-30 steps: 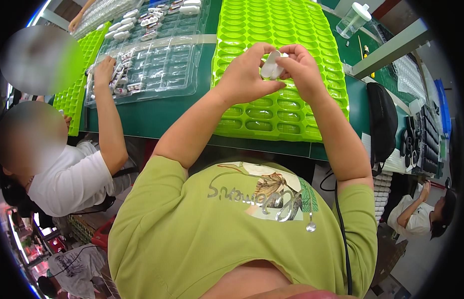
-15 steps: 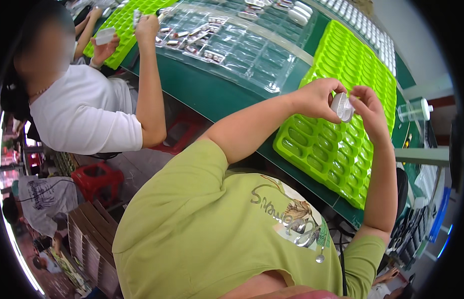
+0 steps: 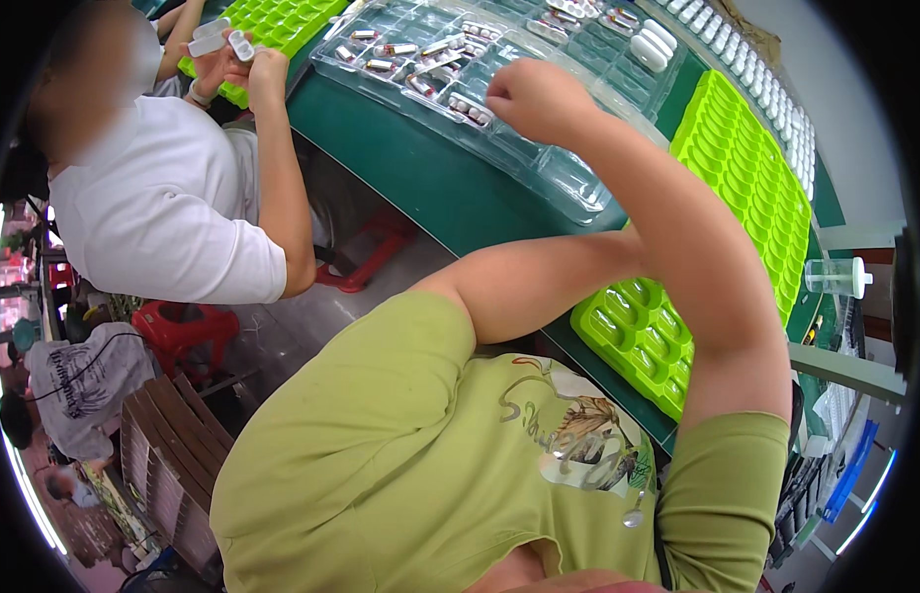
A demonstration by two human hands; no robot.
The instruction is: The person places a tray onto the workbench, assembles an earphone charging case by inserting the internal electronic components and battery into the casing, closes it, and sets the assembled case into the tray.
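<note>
My right hand (image 3: 544, 99) is over the clear compartment tray (image 3: 549, 188), its fingers curled together beside small parts in white, silver and dark red (image 3: 470, 109). Whether something is pinched in its fingertips is hidden. My left forearm (image 3: 549, 277) runs in from the left, and my right forearm crosses in front of its end. Behind that crossing my left hand is hidden, and so is anything in it. The bright green moulded tray (image 3: 742, 168), with rows of oval hollows, lies under and beyond my right forearm.
On the left a co-worker in a white top holds white plastic pieces (image 3: 222, 42) near another green tray (image 3: 277, 30). White oval cases (image 3: 654, 46) sit beyond the clear tray. Rows of white pieces (image 3: 751, 74) line the far right. A clear lidded container (image 3: 835, 278) lies rightward.
My right hand has left the white case held in my left hand and swung left over the clear tray. My left hand has gone behind my right forearm. The view has shifted slightly.
</note>
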